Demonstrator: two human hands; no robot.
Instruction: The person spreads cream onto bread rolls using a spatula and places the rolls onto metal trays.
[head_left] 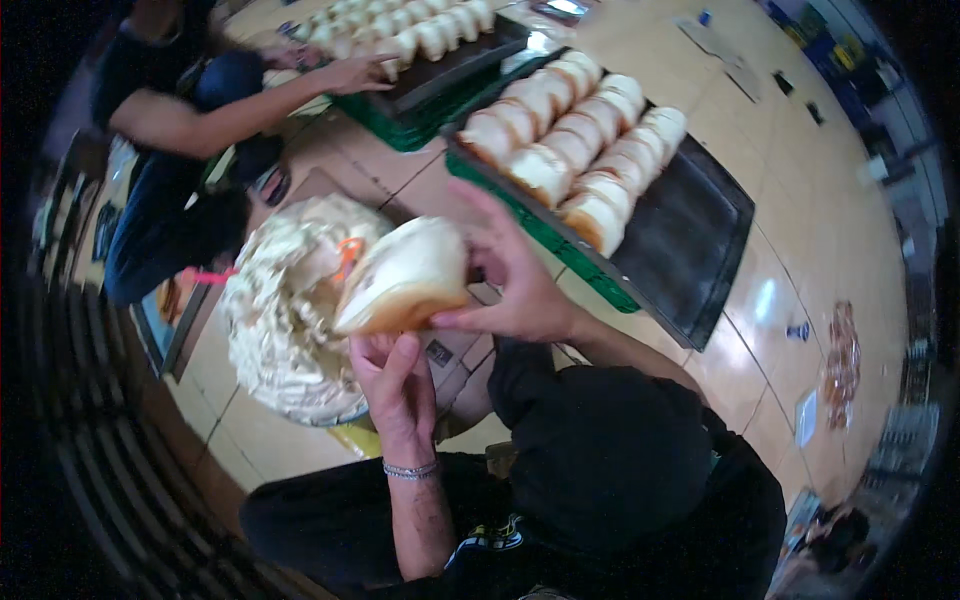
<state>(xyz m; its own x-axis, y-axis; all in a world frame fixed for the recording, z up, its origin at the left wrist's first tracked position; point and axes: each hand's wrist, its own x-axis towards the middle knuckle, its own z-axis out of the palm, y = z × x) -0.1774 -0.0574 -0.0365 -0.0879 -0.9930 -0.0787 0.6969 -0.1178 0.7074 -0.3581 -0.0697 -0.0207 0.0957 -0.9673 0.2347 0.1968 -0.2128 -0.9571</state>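
Observation:
A pale cream-topped bun with a browned edge is tilted between my two hands, over the near side of a big mound of cream. My right hand grips its right side, thumb along the lower edge and a finger raised apart. Under the bun's lower left edge, my left hand pinches it with thumb and fingers; some fingertips are hidden behind it. The whipped cream heaps above the rim of its container, which is mostly covered. An orange piece shows between cream and bun; its kind is unclear.
Right of centre, a dark baking tray with rows of cream-coated buns rests on a green crate. Another bun tray stands beyond, where a co-worker's hand reaches in. A plastic-wrapped bundle lies on the tiled floor.

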